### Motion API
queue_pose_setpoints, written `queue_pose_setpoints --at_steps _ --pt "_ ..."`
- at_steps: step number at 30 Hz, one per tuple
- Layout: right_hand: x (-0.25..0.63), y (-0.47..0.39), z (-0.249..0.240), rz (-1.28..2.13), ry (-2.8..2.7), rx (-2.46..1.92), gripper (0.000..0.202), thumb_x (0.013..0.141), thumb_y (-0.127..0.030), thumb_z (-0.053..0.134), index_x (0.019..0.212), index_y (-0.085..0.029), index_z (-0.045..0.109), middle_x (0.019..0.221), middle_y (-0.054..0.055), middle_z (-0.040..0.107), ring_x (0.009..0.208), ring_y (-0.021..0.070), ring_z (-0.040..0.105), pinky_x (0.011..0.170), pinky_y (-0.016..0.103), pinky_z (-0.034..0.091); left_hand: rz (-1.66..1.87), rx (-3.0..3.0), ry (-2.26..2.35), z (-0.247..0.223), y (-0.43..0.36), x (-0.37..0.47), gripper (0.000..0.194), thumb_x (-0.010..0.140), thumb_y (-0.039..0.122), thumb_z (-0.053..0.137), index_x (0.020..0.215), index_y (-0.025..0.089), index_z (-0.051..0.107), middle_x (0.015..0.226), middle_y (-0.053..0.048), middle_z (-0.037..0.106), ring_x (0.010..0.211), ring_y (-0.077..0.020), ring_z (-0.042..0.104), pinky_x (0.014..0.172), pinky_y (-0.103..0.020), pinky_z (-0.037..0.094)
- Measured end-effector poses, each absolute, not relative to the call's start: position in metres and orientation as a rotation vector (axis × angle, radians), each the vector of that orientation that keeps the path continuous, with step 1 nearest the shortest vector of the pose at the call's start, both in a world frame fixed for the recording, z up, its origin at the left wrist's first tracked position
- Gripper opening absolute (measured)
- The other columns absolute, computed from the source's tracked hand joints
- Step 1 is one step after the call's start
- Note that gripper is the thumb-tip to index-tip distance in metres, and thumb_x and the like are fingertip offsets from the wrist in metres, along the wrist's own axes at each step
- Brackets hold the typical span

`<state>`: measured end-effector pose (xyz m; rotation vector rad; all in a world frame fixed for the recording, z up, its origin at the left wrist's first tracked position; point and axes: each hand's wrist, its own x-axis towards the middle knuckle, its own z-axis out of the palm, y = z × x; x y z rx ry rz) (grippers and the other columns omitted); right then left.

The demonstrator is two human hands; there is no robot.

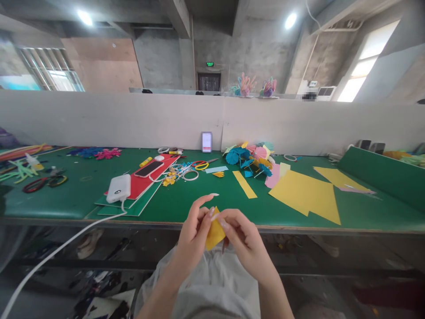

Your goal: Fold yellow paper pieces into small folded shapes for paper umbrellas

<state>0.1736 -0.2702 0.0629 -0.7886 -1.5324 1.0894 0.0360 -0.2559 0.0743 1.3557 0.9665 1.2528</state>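
Between my two hands, just off the table's front edge and above my lap, is a small piece of yellow paper (pixel 215 235). My left hand (pixel 195 230) pinches its left side between thumb and fingers, with the index finger lifted and pointing forward. My right hand (pixel 242 232) pinches the upper right of the same paper, thumb against bent fingers. Part of the paper is hidden behind the fingers. Ahead of my hands lie a yellow paper strip (pixel 245 184), a light blue strip (pixel 217 169) and a small folded yellow piece (pixel 218 174).
Large yellow sheets (pixel 305 195) lie on the green table (pixel 179 206) to the right. Behind are blue and pink paper umbrellas (pixel 237 155) and scissors (pixel 201 165). A phone (pixel 149 169) rests on a red board (pixel 137 187); a white power bank (pixel 118 188) trails a cable. Another phone (pixel 206 141) stands upright.
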Motion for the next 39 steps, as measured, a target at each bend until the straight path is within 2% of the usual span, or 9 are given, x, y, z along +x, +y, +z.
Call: queue_pose_setpoints --at_steps 3,6,10,16,27,35,39 --pt "0.1759 -0.2696 0.0618 1.184 -1.555 -0.712 0.015 0.091 -0.033 0.052 0.091 -0.02 0.06 0.073 0.001 0.057 0.062 0.0117 0.052 0.055 0.022 0.048 1.237 1.307 0.98 0.075 -0.2561 0.0366 0.038 0.086 0.045 0.055 0.119 0.026 0.05 0.065 0.004 0.047 0.052 -0.0098 0.04 0.048 -0.02 0.033" --pt "0.1783 -0.2702 0.0623 1.28 -1.543 -0.6 0.013 0.086 -0.025 0.062 0.098 -0.022 0.058 0.084 0.001 0.061 0.077 0.0135 0.06 0.065 0.023 0.049 1.197 1.196 0.946 0.0771 -0.2576 0.0371 0.04 0.084 0.045 0.057 0.118 0.026 0.049 0.068 0.003 0.051 0.053 -0.0095 0.043 0.049 -0.019 0.035" --pt "0.1799 -0.2718 0.0635 1.295 -1.565 -0.571 0.019 0.088 -0.021 0.06 0.106 -0.023 0.055 0.094 0.003 0.064 0.088 0.0156 0.062 0.07 0.025 0.049 1.169 1.048 0.904 0.0817 -0.2593 0.0376 0.037 0.082 0.041 0.061 0.114 0.026 0.05 0.07 0.004 0.052 0.056 -0.0084 0.047 0.049 -0.016 0.036" --pt "0.1799 -0.2729 0.064 1.311 -1.56 -0.547 0.023 0.091 -0.025 0.055 0.114 -0.025 0.057 0.109 0.008 0.064 0.099 0.0201 0.063 0.072 0.027 0.052 1.132 0.977 0.86 0.0842 -0.2586 0.0384 0.037 0.081 0.038 0.061 0.113 0.026 0.049 0.068 0.005 0.051 0.049 -0.0056 0.042 0.041 -0.014 0.031" --pt "0.179 -0.2752 0.0669 1.227 -1.612 -0.599 0.024 0.092 -0.025 0.052 0.116 -0.025 0.056 0.111 0.007 0.064 0.094 0.0179 0.063 0.071 0.027 0.054 1.132 0.972 0.841 0.0808 -0.2589 0.0389 0.034 0.08 0.035 0.059 0.112 0.026 0.05 0.069 0.005 0.05 0.047 -0.0053 0.041 0.04 -0.014 0.03" --pt "0.1779 -0.2748 0.0668 1.194 -1.633 -0.614 0.026 0.092 -0.024 0.052 0.117 -0.026 0.055 0.105 0.006 0.064 0.089 0.0167 0.063 0.07 0.026 0.054 1.126 0.984 0.837 0.0812 -0.2594 0.0389 0.032 0.082 0.033 0.057 0.112 0.026 0.048 0.07 0.005 0.051 0.048 -0.0068 0.049 0.04 -0.014 0.034" --pt "0.1781 -0.2747 0.0673 1.194 -1.638 -0.633 0.025 0.091 -0.022 0.052 0.116 -0.025 0.054 0.104 0.006 0.064 0.089 0.0168 0.062 0.071 0.027 0.054 1.129 0.981 0.825 0.0807 -0.259 0.0388 0.033 0.08 0.034 0.059 0.111 0.025 0.049 0.069 0.006 0.05 0.046 -0.0057 0.047 0.037 -0.013 0.03"
